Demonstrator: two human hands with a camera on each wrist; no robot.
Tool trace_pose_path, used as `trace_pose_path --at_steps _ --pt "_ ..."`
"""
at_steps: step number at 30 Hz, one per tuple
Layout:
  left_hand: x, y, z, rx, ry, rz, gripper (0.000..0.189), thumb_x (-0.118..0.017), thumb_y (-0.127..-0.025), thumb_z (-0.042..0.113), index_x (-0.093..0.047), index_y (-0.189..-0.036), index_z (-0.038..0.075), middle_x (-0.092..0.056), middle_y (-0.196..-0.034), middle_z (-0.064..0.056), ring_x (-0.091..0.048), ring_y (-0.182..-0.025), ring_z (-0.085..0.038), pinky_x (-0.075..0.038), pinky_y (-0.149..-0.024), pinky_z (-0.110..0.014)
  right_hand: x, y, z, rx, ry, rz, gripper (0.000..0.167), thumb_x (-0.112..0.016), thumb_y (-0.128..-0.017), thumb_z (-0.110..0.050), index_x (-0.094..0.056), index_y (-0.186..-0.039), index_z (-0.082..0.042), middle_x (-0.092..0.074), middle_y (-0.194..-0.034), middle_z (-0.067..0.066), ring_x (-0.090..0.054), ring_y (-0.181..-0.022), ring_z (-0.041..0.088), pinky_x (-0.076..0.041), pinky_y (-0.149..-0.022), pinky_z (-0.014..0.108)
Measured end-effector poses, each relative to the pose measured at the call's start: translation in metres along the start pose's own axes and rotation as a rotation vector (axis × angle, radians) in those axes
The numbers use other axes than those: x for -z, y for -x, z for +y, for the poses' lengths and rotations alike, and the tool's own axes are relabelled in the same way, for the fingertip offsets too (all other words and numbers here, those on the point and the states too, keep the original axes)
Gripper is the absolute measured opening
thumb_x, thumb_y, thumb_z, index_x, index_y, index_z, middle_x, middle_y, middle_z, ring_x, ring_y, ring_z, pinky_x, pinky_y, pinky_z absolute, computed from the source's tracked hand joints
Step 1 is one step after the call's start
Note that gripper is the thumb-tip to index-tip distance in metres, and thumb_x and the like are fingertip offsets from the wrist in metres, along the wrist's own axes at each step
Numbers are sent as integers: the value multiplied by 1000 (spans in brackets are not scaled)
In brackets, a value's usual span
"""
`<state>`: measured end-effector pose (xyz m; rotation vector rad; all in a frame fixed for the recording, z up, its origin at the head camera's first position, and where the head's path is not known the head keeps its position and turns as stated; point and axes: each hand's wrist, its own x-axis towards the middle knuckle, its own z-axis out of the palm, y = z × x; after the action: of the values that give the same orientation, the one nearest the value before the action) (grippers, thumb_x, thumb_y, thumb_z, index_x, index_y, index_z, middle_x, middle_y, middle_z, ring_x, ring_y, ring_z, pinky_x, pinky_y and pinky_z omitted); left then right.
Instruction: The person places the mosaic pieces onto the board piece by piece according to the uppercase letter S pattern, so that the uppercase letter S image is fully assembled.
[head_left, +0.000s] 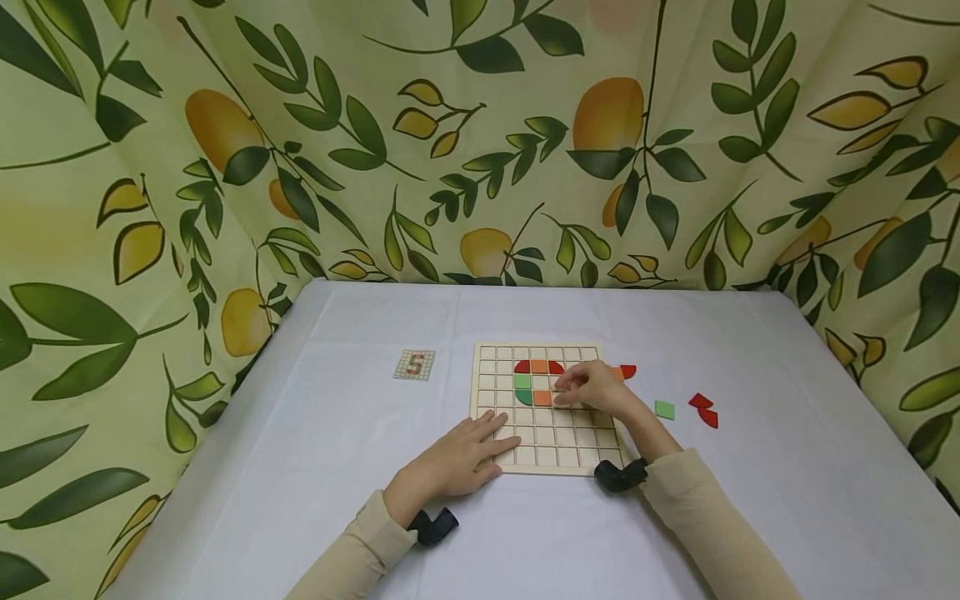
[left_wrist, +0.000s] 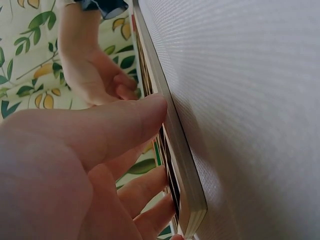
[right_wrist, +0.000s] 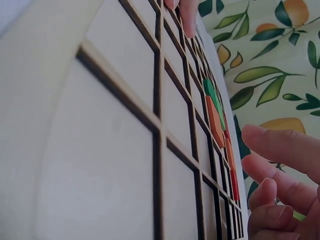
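Observation:
A square wooden grid board (head_left: 536, 457) lies on the table. My left hand (head_left: 461, 457) rests on its lower left corner with fingers spread; in the left wrist view the thumb (left_wrist: 135, 117) lies along the board's edge. Set into the grid are two red rounded tiles (head_left: 522, 367), two orange squares (head_left: 542, 398), a light green square (head_left: 522, 382) and a dark green rounded tile (head_left: 524, 397). Just right of the lower orange square is my right hand (head_left: 592, 387), fingers loosely bent over the board. No piece shows between its fingers (right_wrist: 280, 145) in the right wrist view.
A small pattern card (head_left: 415, 365) with an S shape lies left of the board. Beyond the right hand are an orange piece and a red piece (head_left: 627, 371). Farther right lie a light green square (head_left: 664, 409) and two red pieces (head_left: 708, 417). A leaf-patterned curtain (head_left: 480, 150) surrounds the table.

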<state>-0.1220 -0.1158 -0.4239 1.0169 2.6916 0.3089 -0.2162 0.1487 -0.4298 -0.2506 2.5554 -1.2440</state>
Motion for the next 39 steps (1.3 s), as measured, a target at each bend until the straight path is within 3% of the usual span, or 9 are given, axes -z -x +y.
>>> trace_pose_path --at_steps 12,29,39 --pt "-1 0 0 -2 -11 8 46 -50 -99 29 -45 -145 25 -32 -159 -9 -27 -150 -30 -29 -122 -47 2 13 4 -10 -10 33 25 -81 -75 -17 -73 -93 -1 -51 -66 -4 -45 -66 10 -37 -58 20" --pt "-2 0 0 -9 -17 19 46 -50 -99 28 -45 -145 23 -33 -159 -10 -27 -150 -30 -30 -121 -47 21 32 15 6 8 80 28 -77 -79 -18 -72 -98 2 -50 -73 -3 -44 -71 10 -37 -59 20" --pt "-2 0 0 -11 -19 18 46 -49 -100 28 -45 -145 23 -32 -159 -10 -27 -150 -30 -29 -121 -47 34 41 28 -68 10 108 29 -76 -81 -20 -71 -99 1 -49 -72 -3 -44 -71 11 -36 -56 20"
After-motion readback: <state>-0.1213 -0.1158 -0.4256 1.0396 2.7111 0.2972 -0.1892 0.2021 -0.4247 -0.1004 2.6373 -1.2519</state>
